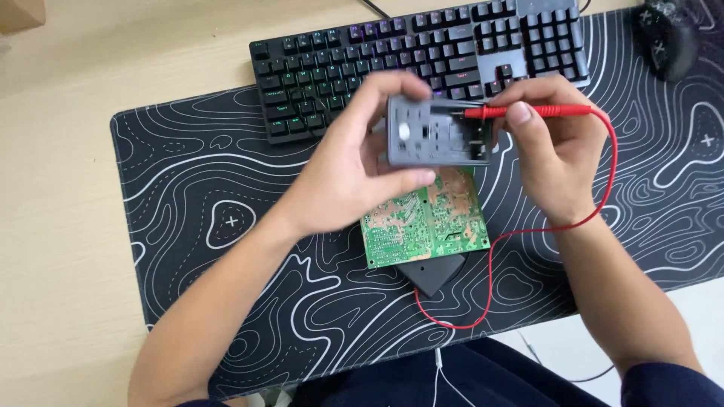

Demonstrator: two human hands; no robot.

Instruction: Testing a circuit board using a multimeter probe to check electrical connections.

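Observation:
My left hand (354, 162) holds a small grey plastic box (434, 136) with an open back, lifted above the desk mat. My right hand (554, 151) pinches a red test probe (528, 111) and points its metal tip into the right side of the grey box. The probe's red wire (611, 162) loops down around my right wrist and across the mat. Under both hands lies a green circuit board (426, 222), solder side up, resting on a dark flat object (437, 273).
A black desk mat (196, 196) with white contour lines covers the wooden desk (60, 188). A black keyboard (339, 64) with lit keys lies at the back. A dark controller-like object (671, 38) sits at the top right corner. A thin white cable (439, 373) hangs near my lap.

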